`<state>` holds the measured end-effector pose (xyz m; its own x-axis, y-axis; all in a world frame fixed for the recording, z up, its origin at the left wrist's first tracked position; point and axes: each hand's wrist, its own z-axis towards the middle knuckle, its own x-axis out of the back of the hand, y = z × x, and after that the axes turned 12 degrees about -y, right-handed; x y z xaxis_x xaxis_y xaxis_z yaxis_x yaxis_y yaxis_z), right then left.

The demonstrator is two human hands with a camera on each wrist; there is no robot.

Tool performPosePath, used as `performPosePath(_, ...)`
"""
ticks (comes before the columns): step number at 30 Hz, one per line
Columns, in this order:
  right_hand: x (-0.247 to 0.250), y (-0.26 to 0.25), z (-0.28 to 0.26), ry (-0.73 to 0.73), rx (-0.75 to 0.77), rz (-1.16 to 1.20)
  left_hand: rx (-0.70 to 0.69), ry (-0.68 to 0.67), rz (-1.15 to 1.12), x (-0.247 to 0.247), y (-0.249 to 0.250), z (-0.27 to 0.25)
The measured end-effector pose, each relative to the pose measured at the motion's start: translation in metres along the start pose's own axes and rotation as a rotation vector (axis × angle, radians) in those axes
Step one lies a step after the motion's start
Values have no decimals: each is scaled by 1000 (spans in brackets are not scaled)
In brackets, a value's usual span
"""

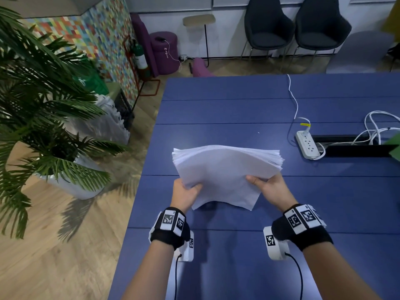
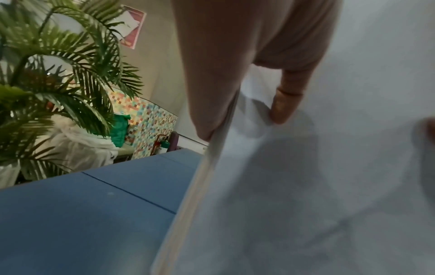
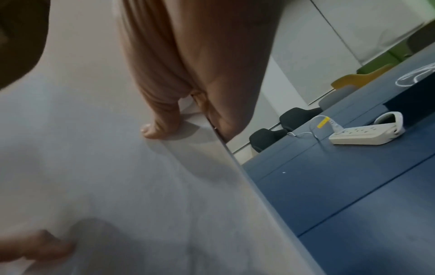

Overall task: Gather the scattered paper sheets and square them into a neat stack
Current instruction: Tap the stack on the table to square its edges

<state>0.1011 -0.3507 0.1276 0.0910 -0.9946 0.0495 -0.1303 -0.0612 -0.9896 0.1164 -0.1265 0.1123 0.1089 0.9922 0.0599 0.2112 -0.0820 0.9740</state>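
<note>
The thick stack of white paper sheets (image 1: 227, 169), lifted above the blue panelled table (image 1: 238, 100), is pinched at its sides by the left hand (image 1: 186, 194) and right hand (image 1: 269, 186), and should be loosened slightly while tapping its uneven far edge flush.

No words or numbers can be read anywhere. The wristbands (image 1: 171, 221) on both arms carry black-and-white square code marks, not letters. The purple stool (image 1: 163, 50) has small white marks on its side, too tiny to read. The pink poster (image 2: 132, 26) on the wall is too blurry to read. The paper sheets (image 1: 225, 172) look blank.
</note>
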Motion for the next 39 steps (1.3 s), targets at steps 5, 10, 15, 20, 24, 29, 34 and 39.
performPosePath(5,2,2,-5,15,5,40,-33,8,-54,5,-3,-7)
performPosePath(10,-1,9,6,22,-106,9,-9,-39,23,6,-6,-2)
performPosePath(15,-3,8,6,46,-66,-1,12,-35,64,7,-12,0)
performPosePath(20,-6,40,13,49,-169,-66,89,-16,132,1,-36,7)
performPosePath(24,-1,80,17,52,-323,-223,231,-10,242,-1,-56,10)
performPosePath(29,-5,105,10,87,-410,-268,266,25,278,-3,-67,7)
performPosePath(34,-9,105,-5,55,-289,-195,227,-7,190,-1,-71,3)
performPosePath(39,-10,100,-12,108,-246,-73,183,-56,146,-2,-61,2)
